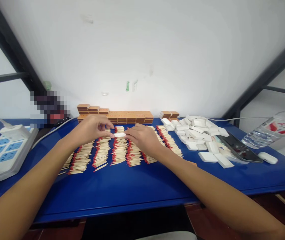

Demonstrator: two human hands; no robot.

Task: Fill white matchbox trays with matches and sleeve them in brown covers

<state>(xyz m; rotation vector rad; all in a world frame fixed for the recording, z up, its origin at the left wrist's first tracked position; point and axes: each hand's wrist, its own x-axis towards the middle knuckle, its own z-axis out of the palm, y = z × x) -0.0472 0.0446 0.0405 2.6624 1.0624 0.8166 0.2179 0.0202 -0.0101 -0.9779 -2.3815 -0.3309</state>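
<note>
A small white matchbox tray [119, 135] is held level above the rows of matches, between my two hands. My left hand [91, 128] has its thumb at the tray's left end, with the index finger curved above it. My right hand [144, 137] pinches the right end between thumb and fingers. Below lie several rows of loose red-tipped matches [101, 151], side by side on the blue table [122, 190]. Whether the tray contains matches cannot be made out.
Orange-brown matchboxes [127, 117] are stacked along the wall, with a smaller stack [169, 115] further right. White trays [195, 130] lie piled at the right, near a phone [240, 146], a white earphone case [267, 157] and a water bottle [272, 128]. A power strip [2, 153] stands left.
</note>
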